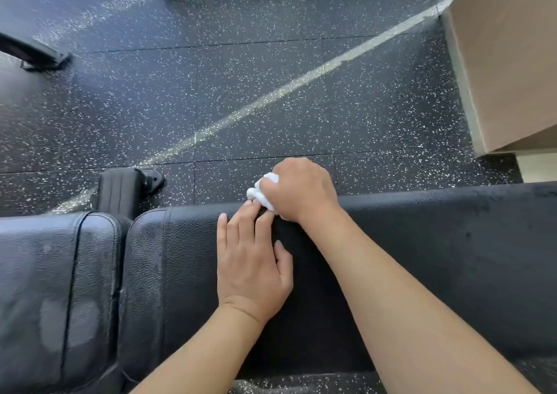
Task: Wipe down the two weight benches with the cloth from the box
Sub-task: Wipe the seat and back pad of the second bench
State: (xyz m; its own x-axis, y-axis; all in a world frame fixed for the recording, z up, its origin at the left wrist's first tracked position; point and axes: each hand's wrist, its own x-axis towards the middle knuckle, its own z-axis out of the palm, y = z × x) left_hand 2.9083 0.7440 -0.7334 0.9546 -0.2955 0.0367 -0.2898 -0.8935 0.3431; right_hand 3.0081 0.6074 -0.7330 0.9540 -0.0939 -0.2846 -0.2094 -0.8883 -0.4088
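The cloth (261, 194) is a small white wad at the far edge of the bench pad (422, 243), bunched inside the right hand (298, 190), whose fingers curl round it and press it against the black vinyl. The left hand (251, 261) lies flat on the pad just on the near side of the cloth, fingers straight and close together, their tips touching the wad. The pad's long axis runs left to right, with most of its unwiped length lying right of the cloth, so the right hand is better placed to sweep it. A seat pad (60, 288) adjoins on the left. No brand, label or writing is legible.
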